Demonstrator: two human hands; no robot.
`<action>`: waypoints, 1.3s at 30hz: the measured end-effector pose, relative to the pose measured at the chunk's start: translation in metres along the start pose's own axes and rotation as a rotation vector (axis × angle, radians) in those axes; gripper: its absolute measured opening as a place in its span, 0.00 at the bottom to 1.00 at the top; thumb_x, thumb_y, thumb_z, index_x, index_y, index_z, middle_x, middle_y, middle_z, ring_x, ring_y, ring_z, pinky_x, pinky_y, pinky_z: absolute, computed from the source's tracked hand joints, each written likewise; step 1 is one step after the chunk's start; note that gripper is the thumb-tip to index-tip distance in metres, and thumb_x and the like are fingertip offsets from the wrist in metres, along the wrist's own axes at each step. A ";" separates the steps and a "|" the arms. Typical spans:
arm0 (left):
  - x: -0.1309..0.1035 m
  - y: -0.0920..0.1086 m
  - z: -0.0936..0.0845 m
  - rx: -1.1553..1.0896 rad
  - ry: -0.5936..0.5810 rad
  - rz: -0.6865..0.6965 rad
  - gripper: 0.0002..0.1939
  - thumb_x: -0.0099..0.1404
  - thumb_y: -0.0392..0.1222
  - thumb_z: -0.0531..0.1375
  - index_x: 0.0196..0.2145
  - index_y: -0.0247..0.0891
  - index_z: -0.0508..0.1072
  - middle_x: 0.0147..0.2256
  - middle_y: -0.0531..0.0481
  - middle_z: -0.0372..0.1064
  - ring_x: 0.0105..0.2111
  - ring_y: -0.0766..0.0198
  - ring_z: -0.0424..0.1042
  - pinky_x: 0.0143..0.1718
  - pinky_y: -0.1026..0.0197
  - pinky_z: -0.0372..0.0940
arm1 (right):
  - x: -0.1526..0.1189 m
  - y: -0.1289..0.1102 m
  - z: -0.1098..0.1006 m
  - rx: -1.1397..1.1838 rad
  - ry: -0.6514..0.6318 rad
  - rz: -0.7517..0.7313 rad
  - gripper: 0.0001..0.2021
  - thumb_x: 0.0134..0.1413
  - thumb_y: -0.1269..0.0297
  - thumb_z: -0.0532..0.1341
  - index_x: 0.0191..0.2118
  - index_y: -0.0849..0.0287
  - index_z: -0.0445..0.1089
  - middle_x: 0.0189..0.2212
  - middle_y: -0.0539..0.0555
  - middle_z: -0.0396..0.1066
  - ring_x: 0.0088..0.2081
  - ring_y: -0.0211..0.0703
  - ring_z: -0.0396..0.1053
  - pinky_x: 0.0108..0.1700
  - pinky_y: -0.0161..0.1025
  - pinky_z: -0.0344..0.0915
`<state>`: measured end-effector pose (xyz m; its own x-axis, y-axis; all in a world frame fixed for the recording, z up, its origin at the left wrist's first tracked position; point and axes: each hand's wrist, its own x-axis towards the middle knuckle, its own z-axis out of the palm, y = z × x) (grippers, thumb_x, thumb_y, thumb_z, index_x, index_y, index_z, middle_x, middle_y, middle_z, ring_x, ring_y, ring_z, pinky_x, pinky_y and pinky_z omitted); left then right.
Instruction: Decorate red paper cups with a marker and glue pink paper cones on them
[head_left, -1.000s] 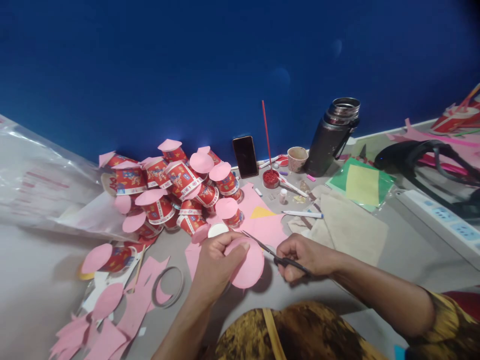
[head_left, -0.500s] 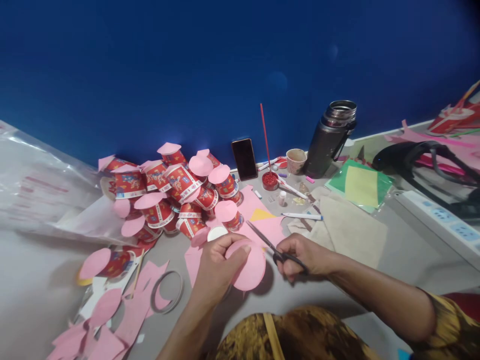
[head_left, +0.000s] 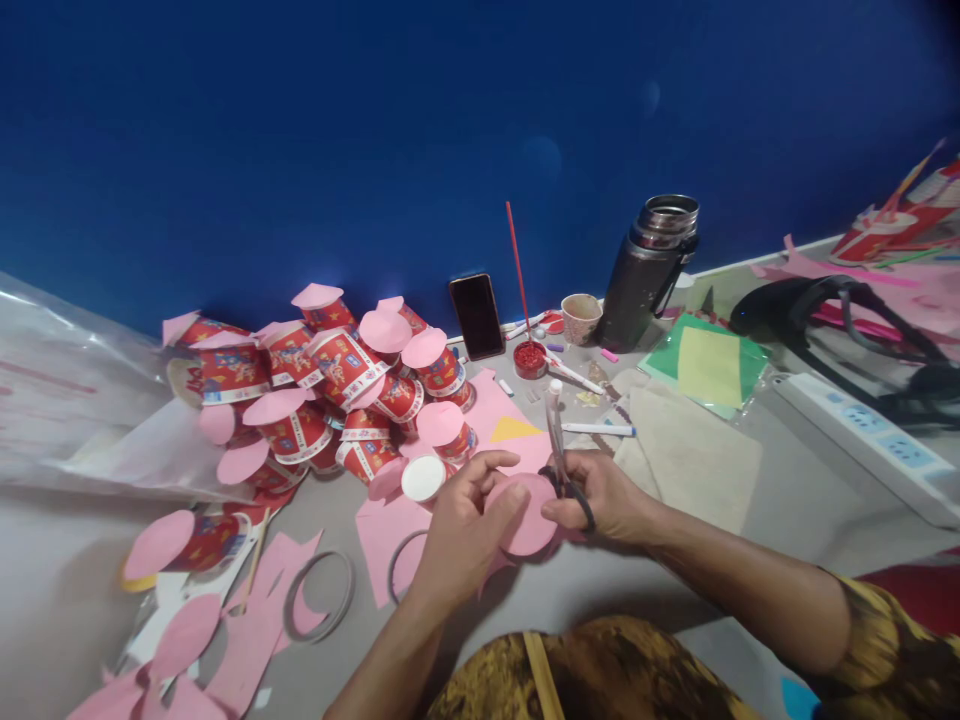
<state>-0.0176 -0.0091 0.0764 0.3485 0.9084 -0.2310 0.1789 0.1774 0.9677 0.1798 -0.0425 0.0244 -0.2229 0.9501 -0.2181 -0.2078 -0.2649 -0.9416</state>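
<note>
A round pink paper disc (head_left: 531, 522) is pinched in my left hand (head_left: 469, 520), thumb on top. My right hand (head_left: 606, 492) grips black-handled scissors (head_left: 556, 445), their blades pointing up and away from me, beside the disc's right edge. The right thumb reaches to that edge; whether it also pinches the paper I cannot tell. Beneath and behind my hands lie sheets of pink paper (head_left: 487, 400) with a yellow scrap (head_left: 516, 429). A white round lid or cup end (head_left: 424, 479) sits just beyond my left hand.
Red printed paper cups with pink discs (head_left: 292, 430) are piled at the left. Tape rings (head_left: 319, 597) and pink offcuts (head_left: 255, 610) lie nearer. Behind stand a phone (head_left: 478, 315), a red tub (head_left: 530, 360) and a flask (head_left: 649, 275); a power strip (head_left: 862, 440) is right.
My right hand has come closer to my left, and the scissors have swung from pointing left to pointing upward. The pink disc has turned in my left hand. The whole view has shifted slightly.
</note>
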 end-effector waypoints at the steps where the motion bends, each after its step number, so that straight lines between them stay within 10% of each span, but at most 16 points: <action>1: 0.000 -0.003 -0.003 -0.024 0.015 0.009 0.20 0.60 0.51 0.69 0.45 0.37 0.77 0.25 0.59 0.64 0.24 0.68 0.62 0.27 0.66 0.59 | 0.000 -0.002 0.000 0.011 0.041 -0.022 0.22 0.37 0.55 0.80 0.33 0.61 0.72 0.24 0.46 0.69 0.24 0.33 0.61 0.25 0.30 0.59; 8: -0.007 -0.022 -0.010 -0.336 -0.036 -0.048 0.27 0.68 0.65 0.64 0.39 0.34 0.79 0.24 0.49 0.73 0.24 0.65 0.68 0.26 0.64 0.62 | 0.007 -0.005 -0.004 0.183 0.084 -0.053 0.22 0.36 0.55 0.79 0.34 0.63 0.75 0.27 0.51 0.74 0.31 0.41 0.70 0.34 0.35 0.67; 14: -0.004 -0.035 0.002 -0.344 -0.020 -0.114 0.19 0.60 0.55 0.73 0.34 0.35 0.79 0.25 0.53 0.72 0.23 0.68 0.66 0.26 0.65 0.64 | 0.007 -0.003 -0.003 0.103 0.074 -0.008 0.23 0.35 0.51 0.80 0.32 0.62 0.74 0.26 0.50 0.73 0.28 0.38 0.67 0.31 0.34 0.64; 25: -0.008 -0.046 -0.002 -0.362 -0.011 -0.173 0.17 0.58 0.51 0.73 0.31 0.33 0.79 0.22 0.50 0.75 0.19 0.68 0.67 0.24 0.64 0.65 | -0.037 -0.037 -0.061 -1.483 0.381 0.038 0.15 0.54 0.50 0.70 0.29 0.56 0.70 0.24 0.53 0.73 0.26 0.43 0.66 0.29 0.40 0.46; 39: -0.008 -0.040 0.006 -0.375 -0.011 -0.240 0.24 0.54 0.49 0.76 0.41 0.35 0.73 0.25 0.52 0.77 0.18 0.69 0.72 0.20 0.69 0.65 | -0.071 0.014 -0.115 -1.467 0.474 0.057 0.18 0.56 0.45 0.68 0.31 0.55 0.71 0.26 0.54 0.76 0.28 0.47 0.72 0.30 0.39 0.55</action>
<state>-0.0225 -0.0260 0.0387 0.3477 0.8211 -0.4526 -0.0898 0.5097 0.8557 0.3027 -0.0949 -0.0032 0.1744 0.9833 -0.0529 0.9415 -0.1823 -0.2834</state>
